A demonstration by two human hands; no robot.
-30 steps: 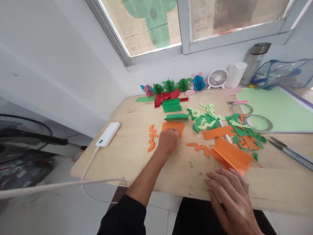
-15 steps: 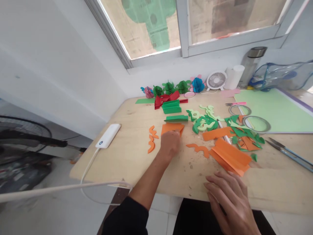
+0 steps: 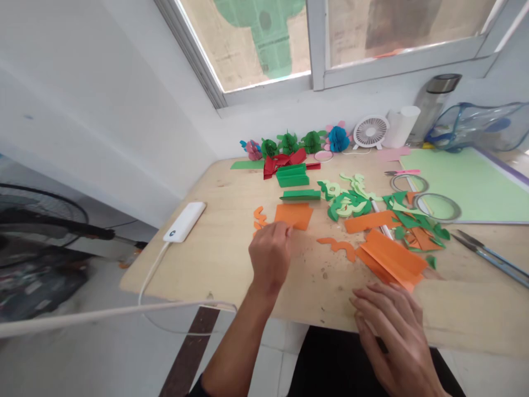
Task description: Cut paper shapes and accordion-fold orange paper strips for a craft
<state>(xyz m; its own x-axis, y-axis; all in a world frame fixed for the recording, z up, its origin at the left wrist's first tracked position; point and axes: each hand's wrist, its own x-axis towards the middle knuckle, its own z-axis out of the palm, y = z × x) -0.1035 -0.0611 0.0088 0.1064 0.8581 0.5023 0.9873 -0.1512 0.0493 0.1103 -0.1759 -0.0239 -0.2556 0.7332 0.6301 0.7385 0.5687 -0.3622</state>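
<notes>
My left hand [image 3: 270,255] is closed just below the orange paper square [image 3: 294,215], its fingertips near the paper's lower left edge; what it holds, if anything, is hidden. Wavy orange scraps [image 3: 260,216] lie partly behind it. My right hand [image 3: 390,325] rests at the table's front edge, fingers extended and holding nothing. Just above it lies a folded orange paper [image 3: 390,258]. A wavy orange strip [image 3: 338,246] lies between the hands.
Green scraps [image 3: 351,204] and scissors [image 3: 491,256] lie to the right. Folded green papers [image 3: 292,175] and red paper [image 3: 285,160] are farther back. A power bank [image 3: 184,221] with a cable is on the left. A small fan [image 3: 371,132] and bottle [image 3: 433,105] stand by the wall.
My left hand has moved left and slightly back toward me, off the orange paper square, which shows more fully now. My right hand stays nearly in place. The view has shifted slightly.
</notes>
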